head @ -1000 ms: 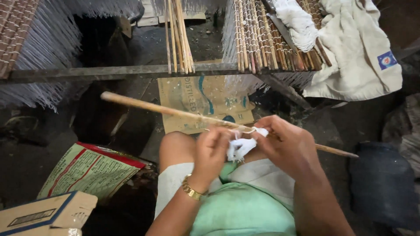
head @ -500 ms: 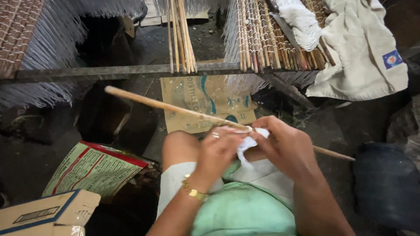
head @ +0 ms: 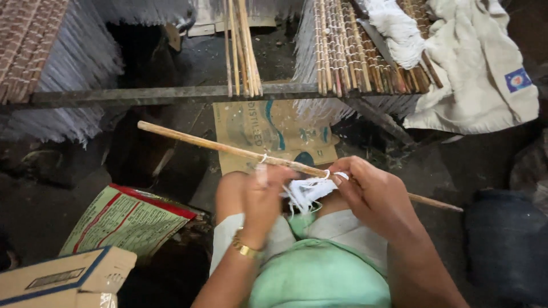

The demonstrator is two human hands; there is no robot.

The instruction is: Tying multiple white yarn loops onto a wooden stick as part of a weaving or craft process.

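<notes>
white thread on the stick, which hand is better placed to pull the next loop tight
Probably the left hand: it pinches the white thread beside the stick, while the right hand grips the stick itself.

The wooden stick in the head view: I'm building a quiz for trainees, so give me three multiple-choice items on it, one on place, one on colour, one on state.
1. Where is the wooden stick?
A. across the person's lap
B. on the mat frame
C. inside the box
2. What colour are the threads?
A. red
B. white
C. black
3. What grips the stick?
A. nothing
B. a clamp
C. the right hand

1 A: it slants above the knees.
2 B: the bundle between left hand and right hand is white.
3 C: its fingers pinch stick and thread.
</notes>
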